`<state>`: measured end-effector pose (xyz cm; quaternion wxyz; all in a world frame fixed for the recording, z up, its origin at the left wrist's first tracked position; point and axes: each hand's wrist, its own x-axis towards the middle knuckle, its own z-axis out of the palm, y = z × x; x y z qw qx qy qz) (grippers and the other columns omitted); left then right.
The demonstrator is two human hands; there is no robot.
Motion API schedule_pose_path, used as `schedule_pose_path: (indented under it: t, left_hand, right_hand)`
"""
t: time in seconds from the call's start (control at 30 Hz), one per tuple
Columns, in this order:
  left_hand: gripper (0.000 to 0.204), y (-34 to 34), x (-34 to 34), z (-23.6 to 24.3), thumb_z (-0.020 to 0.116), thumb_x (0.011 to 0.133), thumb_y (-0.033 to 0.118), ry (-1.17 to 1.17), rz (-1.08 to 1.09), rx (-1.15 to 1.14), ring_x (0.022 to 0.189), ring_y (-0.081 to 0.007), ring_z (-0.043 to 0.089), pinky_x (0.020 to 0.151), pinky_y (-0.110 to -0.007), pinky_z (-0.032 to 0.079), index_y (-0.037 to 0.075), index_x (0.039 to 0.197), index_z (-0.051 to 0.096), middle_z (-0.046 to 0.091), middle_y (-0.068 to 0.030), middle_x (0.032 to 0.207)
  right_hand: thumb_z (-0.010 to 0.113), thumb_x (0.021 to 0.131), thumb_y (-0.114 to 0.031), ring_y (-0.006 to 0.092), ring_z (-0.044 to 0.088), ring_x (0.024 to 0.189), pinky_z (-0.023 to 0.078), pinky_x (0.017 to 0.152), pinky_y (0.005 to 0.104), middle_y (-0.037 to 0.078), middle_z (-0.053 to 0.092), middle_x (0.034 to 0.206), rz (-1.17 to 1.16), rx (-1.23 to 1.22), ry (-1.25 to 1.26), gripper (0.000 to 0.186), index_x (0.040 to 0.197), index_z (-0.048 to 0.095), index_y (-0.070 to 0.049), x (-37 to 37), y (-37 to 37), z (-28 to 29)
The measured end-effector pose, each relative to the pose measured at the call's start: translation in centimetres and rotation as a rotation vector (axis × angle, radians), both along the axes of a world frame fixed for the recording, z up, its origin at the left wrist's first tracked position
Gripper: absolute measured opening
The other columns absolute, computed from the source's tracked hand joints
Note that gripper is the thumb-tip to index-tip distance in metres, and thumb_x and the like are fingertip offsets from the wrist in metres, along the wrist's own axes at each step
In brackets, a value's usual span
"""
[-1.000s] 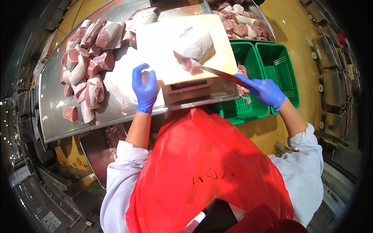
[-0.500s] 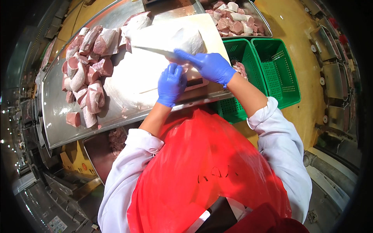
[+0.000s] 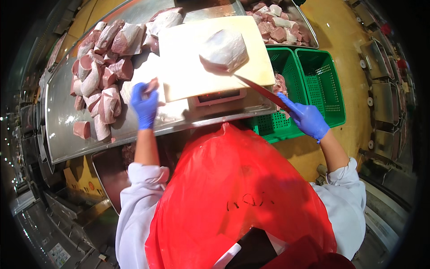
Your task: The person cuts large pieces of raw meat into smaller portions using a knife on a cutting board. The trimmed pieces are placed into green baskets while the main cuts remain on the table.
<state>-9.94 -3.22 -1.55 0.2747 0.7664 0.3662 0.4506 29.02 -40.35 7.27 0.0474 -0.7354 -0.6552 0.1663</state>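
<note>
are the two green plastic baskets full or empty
The right green plastic basket looks empty, its mesh floor bare. The left green plastic basket holds some pink meat pieces, though it is far from full.

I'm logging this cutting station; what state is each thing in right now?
Left hand: gloved, closed on a small meat scrap.
Right hand: gloved, gripping the knife.
Large meat cut: lying on the cutting board.
Green baskets: mostly empty.
</note>
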Motion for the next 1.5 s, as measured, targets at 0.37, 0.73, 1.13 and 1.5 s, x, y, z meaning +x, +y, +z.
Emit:
schedule_pose_path:
  t: [0.37,0.73,1.13,1.5]
  left_hand:
    - [0.052,0.9,-43.8,-9.0,0.081,0.084,0.028,0.630,0.936,-0.432,0.097,-0.0213,0.065,0.082,-0.038,0.055,-0.002,0.121,0.061,0.065,-0.0175,0.117]
    - [0.055,5.4,-15.9,-0.6,0.074,0.091,0.010,0.032,0.337,0.049,0.121,-0.0291,0.058,0.104,-0.040,0.047,-0.004,0.139,0.051,0.057,-0.0184,0.133]
    - [0.032,1.9,5.1,3.0,0.072,0.085,0.002,-0.120,-0.202,0.077,0.090,-0.0192,0.065,0.082,-0.033,0.052,0.001,0.115,0.061,0.065,-0.0108,0.104]
    - [0.039,-2.3,17.4,3.1,0.082,0.073,0.033,0.133,-0.113,-0.404,0.063,-0.0189,0.061,0.066,-0.035,0.052,0.002,0.082,0.059,0.064,-0.0105,0.069]
  right_hand:
    - [0.059,0.095,-0.011,0.0181,0.053,0.059,0.049,0.065,0.0351,0.013,0.055,0.067,-0.406,0.487,0.725,0.077,0.164,0.025,-0.021,-7.9,11.2,-2.7]
    - [0.057,0.096,-0.018,0.0416,0.068,0.072,0.056,0.066,0.0522,0.018,0.070,0.090,-0.311,0.552,0.133,0.075,0.162,0.024,-0.032,-11.0,21.5,-3.1]
    - [0.055,0.084,0.002,0.0390,0.065,0.057,0.055,0.056,0.0513,0.018,0.063,0.075,-0.284,0.130,-0.162,0.091,0.164,0.020,-0.025,-14.2,10.3,-3.5]
    - [0.057,0.095,-0.008,0.0405,0.061,0.064,0.047,0.063,0.0480,0.022,0.061,0.072,-0.499,0.341,0.281,0.075,0.163,0.028,-0.022,-12.5,1.8,0.8]
